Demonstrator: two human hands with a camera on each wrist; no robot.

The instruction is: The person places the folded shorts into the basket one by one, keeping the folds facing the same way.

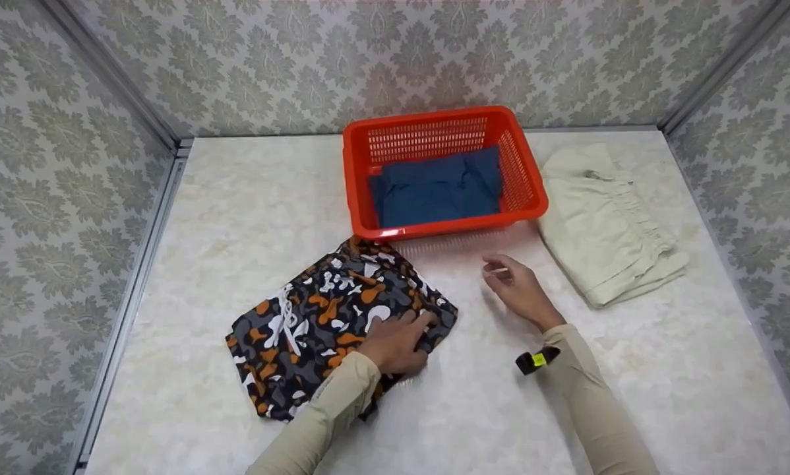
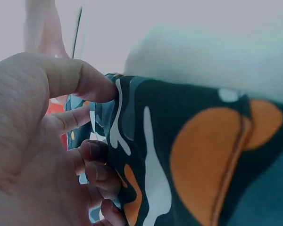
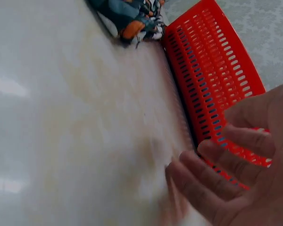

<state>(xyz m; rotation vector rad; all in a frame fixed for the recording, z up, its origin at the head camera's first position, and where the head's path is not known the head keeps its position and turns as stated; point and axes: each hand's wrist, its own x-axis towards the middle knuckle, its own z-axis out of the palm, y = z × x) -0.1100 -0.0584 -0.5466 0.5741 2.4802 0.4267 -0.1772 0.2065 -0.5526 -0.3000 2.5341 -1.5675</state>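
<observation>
Black shorts with an orange, grey and white camouflage print and a white drawstring lie folded on the table. My left hand is on their lower right part. In the left wrist view, the thumb meets the edge of the printed cloth, and the curled fingers hold it from the other side. My right hand hovers bent and relaxed over the table, between the shorts and some beige pants, with nothing in it. The right wrist view has its fingers spread in front of the basket.
A red perforated basket stands at the back against the patterned wall, with a folded blue garment inside. Right of it lie folded beige pants with an elastic waist. The shorts' top corner reaches the basket's front.
</observation>
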